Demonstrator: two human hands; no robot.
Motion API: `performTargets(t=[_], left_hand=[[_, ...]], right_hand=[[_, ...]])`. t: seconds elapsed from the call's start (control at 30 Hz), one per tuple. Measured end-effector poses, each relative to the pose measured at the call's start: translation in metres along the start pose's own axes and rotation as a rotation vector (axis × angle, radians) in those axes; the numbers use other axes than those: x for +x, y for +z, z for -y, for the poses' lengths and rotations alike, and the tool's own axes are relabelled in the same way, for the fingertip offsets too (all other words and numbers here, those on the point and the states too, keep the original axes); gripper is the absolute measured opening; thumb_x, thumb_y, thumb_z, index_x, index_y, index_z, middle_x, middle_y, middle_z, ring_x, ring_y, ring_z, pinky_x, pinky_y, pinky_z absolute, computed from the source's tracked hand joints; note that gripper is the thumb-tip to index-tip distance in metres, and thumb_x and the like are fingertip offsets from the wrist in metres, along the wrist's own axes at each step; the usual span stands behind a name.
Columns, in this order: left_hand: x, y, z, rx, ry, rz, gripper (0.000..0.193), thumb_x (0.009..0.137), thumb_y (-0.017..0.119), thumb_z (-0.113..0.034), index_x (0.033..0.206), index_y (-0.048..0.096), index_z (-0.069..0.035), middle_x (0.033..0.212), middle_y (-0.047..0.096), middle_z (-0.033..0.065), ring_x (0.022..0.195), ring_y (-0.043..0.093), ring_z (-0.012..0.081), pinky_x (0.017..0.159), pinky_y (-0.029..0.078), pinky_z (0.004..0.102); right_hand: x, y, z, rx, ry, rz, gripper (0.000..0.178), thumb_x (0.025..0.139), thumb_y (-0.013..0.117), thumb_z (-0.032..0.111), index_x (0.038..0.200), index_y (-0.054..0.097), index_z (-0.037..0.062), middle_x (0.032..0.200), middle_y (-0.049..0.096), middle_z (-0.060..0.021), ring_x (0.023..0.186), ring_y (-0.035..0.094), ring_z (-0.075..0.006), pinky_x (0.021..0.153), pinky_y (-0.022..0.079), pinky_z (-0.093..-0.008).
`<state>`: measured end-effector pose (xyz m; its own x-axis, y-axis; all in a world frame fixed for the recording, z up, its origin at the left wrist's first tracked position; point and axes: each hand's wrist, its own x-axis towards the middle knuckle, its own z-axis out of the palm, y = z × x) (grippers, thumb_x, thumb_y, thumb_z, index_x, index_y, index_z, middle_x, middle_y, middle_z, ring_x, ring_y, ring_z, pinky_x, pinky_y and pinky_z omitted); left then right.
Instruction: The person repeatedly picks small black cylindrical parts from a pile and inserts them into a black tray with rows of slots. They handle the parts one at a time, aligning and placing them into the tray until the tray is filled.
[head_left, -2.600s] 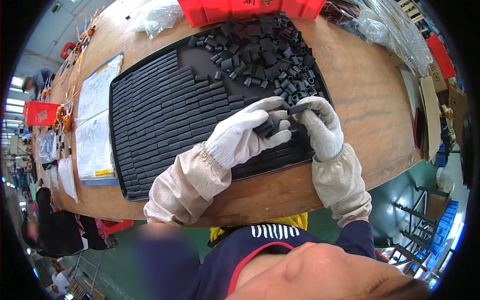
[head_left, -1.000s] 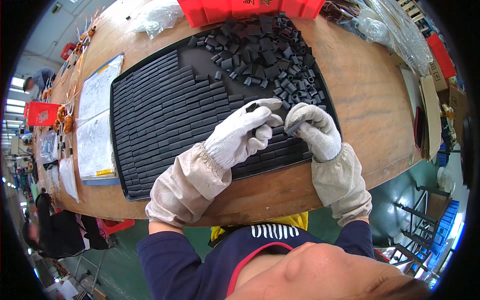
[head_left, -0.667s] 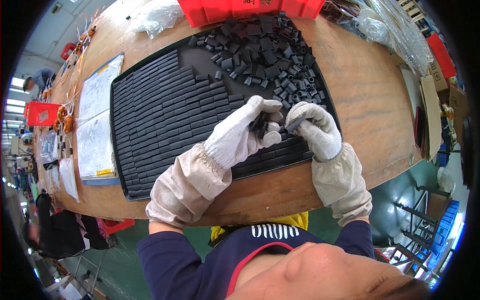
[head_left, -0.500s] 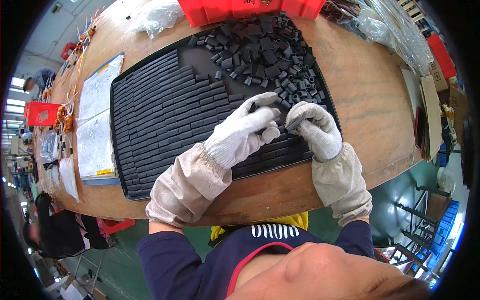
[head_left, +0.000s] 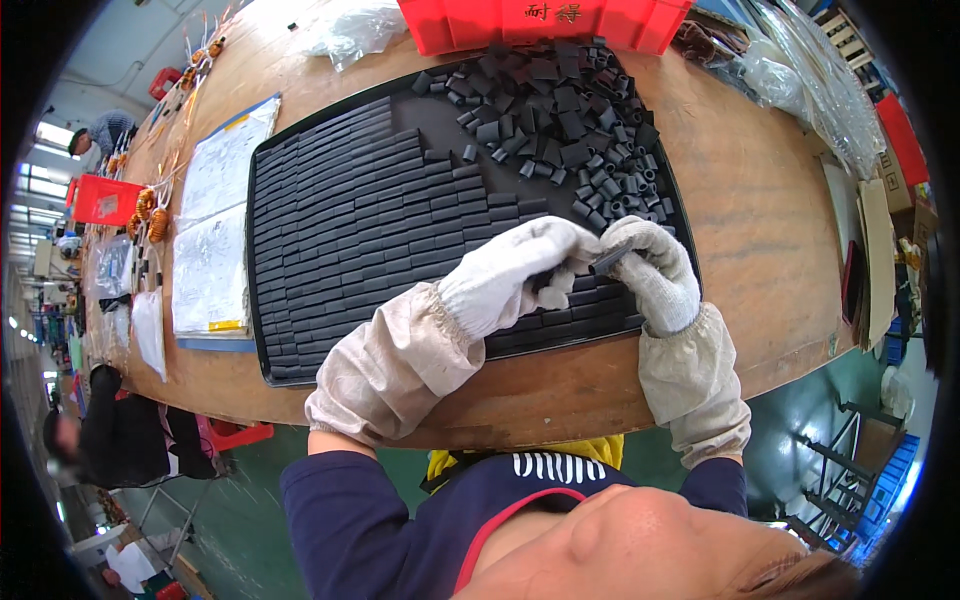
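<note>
A dark tray (head_left: pixel 262 345) holds rows of short black tubes (head_left: pixel 350 215) laid closely side by side, with a heap of loose black tubes (head_left: pixel 575 130) at its far right. My right hand (head_left: pixel 660 275), in a white glove, pinches a short black tube (head_left: pixel 610 258) between thumb and fingers above the tray's near right part. Beside it, my left hand (head_left: pixel 520 265), also gloved, is closed with its fingers bent and their tips close to the right hand's fingertips. Something dark shows under its fingers; I cannot tell whether it is a held piece.
A red bin (head_left: pixel 550 25) stands behind the tray. Paper sheets on a blue board (head_left: pixel 215 240) lie left of it. Plastic bags (head_left: pixel 355 30) and cardboard sheets (head_left: pixel 875 260) are around the table. Copper-coloured coils (head_left: pixel 150 215) sit far left, near a red box (head_left: pixel 105 200). A co-worker (head_left: pixel 130 430) is at the left.
My left hand has moved right, toward the right hand, and its fingers have drawn together. My right hand still holds the black tube. The whole view has shifted slightly.
</note>
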<state>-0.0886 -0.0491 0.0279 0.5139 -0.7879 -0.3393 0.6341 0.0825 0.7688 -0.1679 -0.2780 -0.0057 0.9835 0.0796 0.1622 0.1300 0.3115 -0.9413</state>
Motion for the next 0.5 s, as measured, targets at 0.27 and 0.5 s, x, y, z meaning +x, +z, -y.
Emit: performTargets(t=[0.27,0.5], left_hand=[[-0.005,0.021,-0.011,0.467,0.02,-0.142,0.042,0.103,0.069,-0.04,0.133,0.064,-0.011,0.106,0.065,-0.0045,0.087,0.055,0.0033,0.071,0.046,0.02],[-0.003,0.012,-0.008,0.258,-0.067,-0.055,0.051,0.099,0.075,-0.04,0.138,0.063,-0.01,0.102,0.064,-0.003,0.08,0.054,0.0037,0.069,0.046,0.0196]], right_hand=[[0.005,0.007,0.009,-0.749,-0.296,-0.107,0.026,0.086,0.071,-0.008,0.107,0.075,0.0053,0.108,0.068,-0.0107,0.097,0.068,-0.0239,0.085,0.056,-0.0341],[0.006,0.009,0.014,-0.839,-0.381,-0.084,0.026,0.084,0.074,-0.008,0.106,0.076,0.0072,0.103,0.068,-0.0112,0.094,0.069,-0.0279,0.082,0.057,-0.0364]])
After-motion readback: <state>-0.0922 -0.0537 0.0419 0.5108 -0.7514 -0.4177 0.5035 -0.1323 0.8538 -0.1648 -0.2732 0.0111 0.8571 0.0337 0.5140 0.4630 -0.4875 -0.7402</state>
